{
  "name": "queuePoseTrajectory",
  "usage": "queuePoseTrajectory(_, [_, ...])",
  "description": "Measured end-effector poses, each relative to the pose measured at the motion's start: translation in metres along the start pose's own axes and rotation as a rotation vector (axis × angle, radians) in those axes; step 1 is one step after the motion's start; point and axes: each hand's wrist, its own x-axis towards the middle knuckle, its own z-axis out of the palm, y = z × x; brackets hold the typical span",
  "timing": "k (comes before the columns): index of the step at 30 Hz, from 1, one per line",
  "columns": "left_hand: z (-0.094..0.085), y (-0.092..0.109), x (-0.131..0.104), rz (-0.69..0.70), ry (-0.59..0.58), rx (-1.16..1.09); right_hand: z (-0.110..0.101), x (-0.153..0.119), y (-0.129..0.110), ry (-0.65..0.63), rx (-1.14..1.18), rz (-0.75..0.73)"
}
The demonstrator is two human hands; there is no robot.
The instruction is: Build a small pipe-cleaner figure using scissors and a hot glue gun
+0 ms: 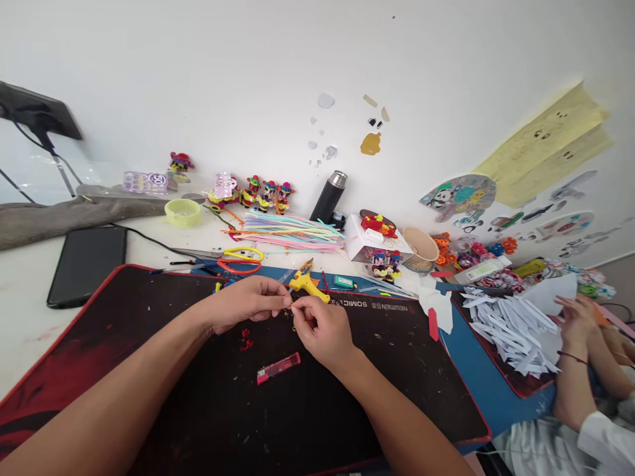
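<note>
My left hand point(255, 305) and my right hand point(322, 330) meet fingertip to fingertip above a black desk mat point(208, 410). Both are closed in a pinch, and whatever sits between the fingers is too small to name. Just behind them lies a yellow glue gun point(308, 285), its nozzle end pointing toward the back. Below my hands, a pink lighter point(278, 368) rests on the mat. Small red bits point(247, 340) are scattered to its upper left.
Orange- and yellow-handled scissors point(241, 266), pastel pipe cleaners point(292, 231), small figures point(268, 195) and a black thermos point(328, 196) line the back. A phone point(89, 264) lies left. At right, a co-worker's hands point(575, 324) are beside white paper strips point(513, 330).
</note>
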Motion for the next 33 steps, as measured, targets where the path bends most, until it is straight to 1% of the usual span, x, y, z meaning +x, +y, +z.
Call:
queuePoseTrajectory(3, [0.000, -0.001, 0.000, -0.034, 0.005, -0.008, 0.001, -0.002, 0.000, -0.011, -0.002, -0.016])
queuePoseTrajectory(6, [0.000, -0.002, 0.001, -0.027, 0.015, -0.005, 0.002, -0.003, -0.001, -0.029, 0.030, 0.009])
queuePoseTrajectory(8, [-0.001, -0.004, 0.002, -0.007, 0.028, 0.005, 0.000, -0.002, 0.000, -0.045, 0.066, 0.062])
queuePoseTrajectory(11, [-0.003, -0.007, 0.004, 0.033, 0.082, 0.008, -0.006, 0.000, 0.005, -0.040, 0.094, 0.187])
queuePoseTrajectory(14, [-0.006, -0.007, 0.006, 0.080, 0.151, -0.004, -0.016, 0.005, 0.015, -0.037, 0.044, 0.305])
queuePoseTrajectory(16, [-0.007, -0.006, 0.006, 0.105, 0.191, -0.017, -0.023, 0.009, 0.022, -0.103, -0.038, 0.337])
queuePoseTrajectory(20, [-0.007, -0.005, 0.006, 0.144, 0.253, -0.046, -0.030, 0.015, 0.027, -0.314, -0.254, 0.319])
queuePoseTrajectory(23, [-0.009, -0.005, 0.006, 0.167, 0.275, -0.044, -0.026, 0.018, 0.027, -0.398, -0.371, 0.277])
queuePoseTrajectory(27, [-0.011, -0.007, 0.006, 0.179, 0.293, -0.026, -0.018, 0.019, 0.031, -0.422, -0.430, 0.259])
queuePoseTrajectory(33, [-0.010, -0.002, 0.003, 0.180, 0.279, -0.004, -0.008, 0.018, 0.043, -0.429, -0.397, 0.292])
